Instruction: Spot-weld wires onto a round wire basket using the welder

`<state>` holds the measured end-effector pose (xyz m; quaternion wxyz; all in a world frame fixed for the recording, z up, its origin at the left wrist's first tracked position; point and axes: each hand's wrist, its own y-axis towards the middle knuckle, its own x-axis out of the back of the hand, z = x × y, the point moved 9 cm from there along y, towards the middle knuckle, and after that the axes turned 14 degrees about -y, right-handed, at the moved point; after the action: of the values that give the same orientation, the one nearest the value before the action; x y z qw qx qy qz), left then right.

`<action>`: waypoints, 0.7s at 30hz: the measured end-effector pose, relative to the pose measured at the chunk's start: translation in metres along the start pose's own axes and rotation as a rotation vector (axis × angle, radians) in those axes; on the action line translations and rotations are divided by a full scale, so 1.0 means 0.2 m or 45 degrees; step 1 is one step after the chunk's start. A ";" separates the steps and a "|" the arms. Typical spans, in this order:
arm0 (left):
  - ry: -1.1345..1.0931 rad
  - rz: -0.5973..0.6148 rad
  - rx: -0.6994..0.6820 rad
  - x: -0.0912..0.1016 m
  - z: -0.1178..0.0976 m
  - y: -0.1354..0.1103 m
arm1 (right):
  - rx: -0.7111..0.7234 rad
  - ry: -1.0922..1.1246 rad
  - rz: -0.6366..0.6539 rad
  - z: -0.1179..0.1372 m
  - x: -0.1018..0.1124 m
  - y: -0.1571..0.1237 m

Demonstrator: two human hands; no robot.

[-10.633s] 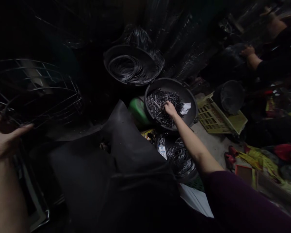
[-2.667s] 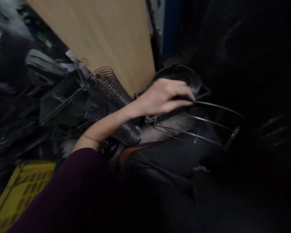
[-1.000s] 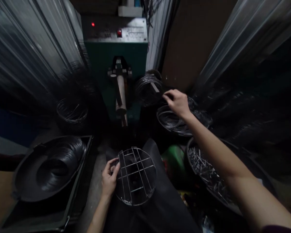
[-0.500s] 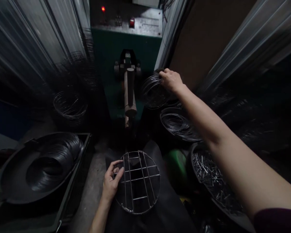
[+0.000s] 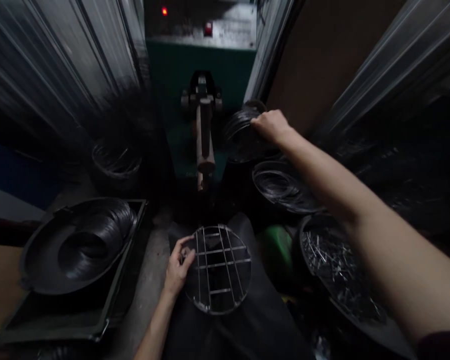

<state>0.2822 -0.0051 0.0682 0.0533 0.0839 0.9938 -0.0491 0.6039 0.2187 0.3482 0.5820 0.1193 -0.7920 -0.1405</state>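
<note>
A round wire rack (image 5: 220, 263) with crossed bars lies over the dark cloth on my lap. My left hand (image 5: 179, 264) grips its left rim, thumb and fingers closed around the wire. With my right arm stretched forward, my right hand (image 5: 272, 125) is at a stack of round wire pieces (image 5: 237, 127) to the right of the machine. Its fingers are curled down at the stack's edge, and their tips and what they hold are hidden.
Ahead stands a green machine (image 5: 165, 65) with a jutting metal arm (image 5: 205, 135). A basin (image 5: 41, 257) at left holds wire rings (image 5: 90, 235). On the right are a container of wire hoops (image 5: 273, 180) and a tub of short wire pieces (image 5: 326, 255). Something green (image 5: 275, 245) sits beside my lap.
The whole view has shifted slightly. My right hand has lowered a little onto the stack of round wire pieces. My left hand keeps its hold on the wire rack.
</note>
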 end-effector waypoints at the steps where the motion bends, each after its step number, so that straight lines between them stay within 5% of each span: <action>1: -0.004 -0.007 -0.053 0.01 -0.02 0.00 | 0.035 -0.049 0.056 -0.01 0.01 -0.09; 4: -0.086 -0.082 -0.190 0.08 -0.10 -0.02 | 0.141 -0.144 0.163 -0.04 0.07 -0.40; 7: -0.214 -0.156 -0.197 0.14 -0.19 -0.05 | 0.101 0.005 -0.024 -0.07 0.25 -0.71; 10: -0.356 -0.032 -0.124 0.07 -0.32 -0.09 | 0.108 0.423 -0.187 0.02 0.33 -0.96; 13: -0.428 0.024 0.009 0.00 -0.38 -0.14 | 0.247 0.849 -0.028 0.33 0.16 -1.11; 16: -0.216 -0.126 0.061 0.04 -0.34 -0.17 | 0.294 0.951 0.188 0.62 -0.11 -1.17; 21: 0.428 -0.274 -0.134 0.10 -0.32 -0.17 | 0.284 0.693 0.279 0.76 -0.36 -1.23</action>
<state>0.2507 -0.0290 0.1314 -0.1145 -0.0186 0.9932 0.0120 0.4853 0.0277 0.1520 0.7675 0.1296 -0.6259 0.0479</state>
